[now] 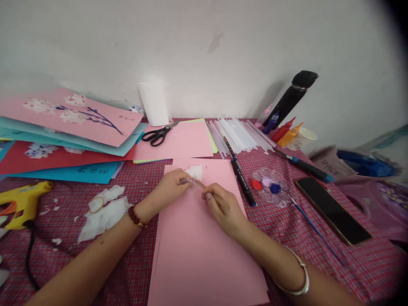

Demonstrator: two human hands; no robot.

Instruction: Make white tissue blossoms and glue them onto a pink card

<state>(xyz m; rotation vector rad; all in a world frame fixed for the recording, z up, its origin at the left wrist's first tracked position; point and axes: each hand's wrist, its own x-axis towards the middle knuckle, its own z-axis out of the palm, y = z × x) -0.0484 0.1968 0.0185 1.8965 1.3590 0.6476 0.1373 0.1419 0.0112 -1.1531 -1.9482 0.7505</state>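
Note:
My left hand [174,189] is closed in a pinch at the edge of a small piece of white tissue [195,171], over the upper part of a pink paper sheet [204,255]. From there a thin tan band [200,184], which looks like a rubber band, runs to my right hand [225,208], whose fingers are pinched on its other end. Part of the tissue is hidden behind my left fingers. Left of my left forearm lie more white tissue pieces [102,221] with a rubber band [96,205] on top.
Left are a yellow glue gun [25,204] and stacked painted cards [95,127]. Scissors [157,135] and a tissue roll [154,104] stand behind. A black marker [242,182], paint palette [267,183], brush [315,227], phone [331,208], glue sticks [237,134] and paint bottles [283,129] lie right.

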